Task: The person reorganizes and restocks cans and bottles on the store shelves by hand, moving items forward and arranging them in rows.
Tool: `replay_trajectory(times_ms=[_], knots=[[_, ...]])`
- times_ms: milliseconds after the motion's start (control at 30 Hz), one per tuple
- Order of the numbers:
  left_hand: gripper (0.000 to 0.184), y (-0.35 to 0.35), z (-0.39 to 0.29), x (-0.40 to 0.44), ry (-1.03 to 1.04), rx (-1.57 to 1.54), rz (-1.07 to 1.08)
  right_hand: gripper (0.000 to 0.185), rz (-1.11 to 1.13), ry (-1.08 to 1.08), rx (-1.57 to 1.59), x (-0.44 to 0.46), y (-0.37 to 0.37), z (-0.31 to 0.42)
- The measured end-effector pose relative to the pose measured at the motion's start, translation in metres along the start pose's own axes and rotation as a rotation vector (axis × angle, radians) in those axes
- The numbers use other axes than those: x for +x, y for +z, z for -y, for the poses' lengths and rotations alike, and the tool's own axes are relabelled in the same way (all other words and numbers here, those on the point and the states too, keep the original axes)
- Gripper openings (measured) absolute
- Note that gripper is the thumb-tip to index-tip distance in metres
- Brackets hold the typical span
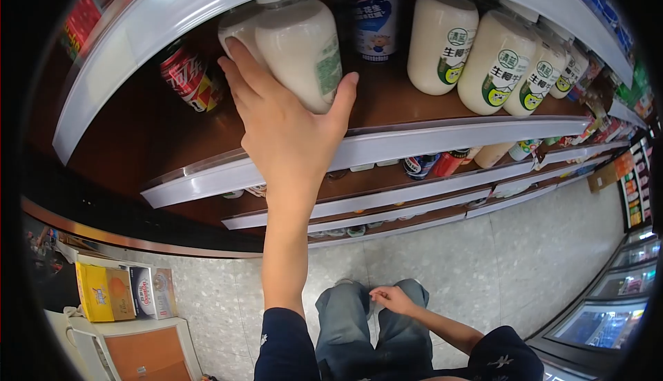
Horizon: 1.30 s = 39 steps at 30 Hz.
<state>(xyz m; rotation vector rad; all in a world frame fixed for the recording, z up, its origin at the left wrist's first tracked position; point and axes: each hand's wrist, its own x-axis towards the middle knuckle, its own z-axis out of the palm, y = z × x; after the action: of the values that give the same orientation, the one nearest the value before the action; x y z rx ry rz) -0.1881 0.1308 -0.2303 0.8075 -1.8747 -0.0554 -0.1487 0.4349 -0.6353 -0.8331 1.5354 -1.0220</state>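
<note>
My left hand [286, 122] reaches up to the brown shelf and spans a white milk bottle [295, 46]. Its fingers lie along the bottle's left side and the thumb is at its right, by the green label. A second white bottle [238, 32] stands partly hidden behind the fingers. Left of the hand is a red can [191, 77]; to the right, farther back, is a blue cup-shaped container [376, 22]. Low in the view, my right hand [392, 299] hangs by my knees with its fingers curled, and nothing shows in it.
Several similar milk bottles [442, 42] with green and yellow labels line the shelf's right part. A pale shelf edge [387, 145] runs below, above lower shelves with cans [449, 163]. Boxes [103, 291] top a cabinet at lower left. Glass-fronted coolers [601, 322] stand at right.
</note>
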Motion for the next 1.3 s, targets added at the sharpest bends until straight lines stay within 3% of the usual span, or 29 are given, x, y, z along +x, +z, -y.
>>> replay_trajectory(times_ms=[267,500,700,800,900,1100,1300], knots=[[0.118,-0.008,0.010,0.014,-0.073,-0.114,0.093,0.022,-0.130,-0.039,0.088,0.028,-0.011,-0.005],[0.116,-0.004,0.020,0.028,-0.036,-0.140,0.165,0.022,-0.009,-0.027,-0.049,0.002,-0.008,0.000],[0.093,-0.003,0.002,0.017,0.331,0.040,-0.355,0.023,0.003,-0.078,-0.150,-0.019,-0.004,0.020],[0.071,0.009,-0.009,0.023,0.799,-0.068,-0.153,0.024,-0.023,-0.074,-0.144,-0.025,-0.012,0.037],[0.054,0.036,-0.040,0.040,0.659,0.045,-0.139,0.024,-0.038,-0.023,-0.126,-0.028,-0.019,0.046],[0.054,0.070,-0.042,0.072,0.433,0.101,0.310,0.024,-0.079,0.007,-0.074,-0.038,-0.022,0.029],[0.058,0.072,-0.044,0.063,0.284,0.062,0.247,0.022,0.010,0.021,-0.127,-0.051,-0.012,0.030]])
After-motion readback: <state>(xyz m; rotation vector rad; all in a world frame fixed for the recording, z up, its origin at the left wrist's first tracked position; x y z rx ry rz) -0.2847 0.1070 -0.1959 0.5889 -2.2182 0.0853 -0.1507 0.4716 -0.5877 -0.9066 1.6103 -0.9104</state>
